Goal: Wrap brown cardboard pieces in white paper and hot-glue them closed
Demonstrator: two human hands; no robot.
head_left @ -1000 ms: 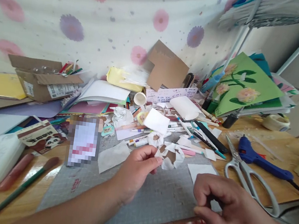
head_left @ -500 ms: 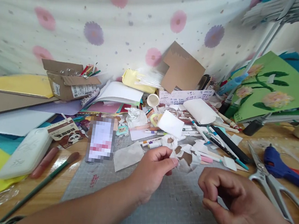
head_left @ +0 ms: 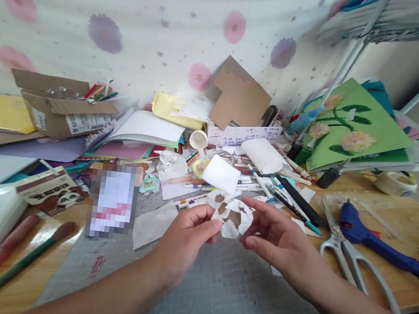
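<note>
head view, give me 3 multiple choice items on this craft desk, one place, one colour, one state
1. Where do the scissors lie?
A. right of the cutting mat
B. in the cardboard box
C. on the green card

2. What colour is the glue gun?
A. red
B. blue
C. yellow

3. How is the white paper cut-out held?
A. flat on the mat, untouched
B. pinched by the left hand, right hand at its other side
C. clamped in the scissors

A: they rest on wood beside the mat.
B: its body is blue.
B: left fingertips pinch its edge.
</note>
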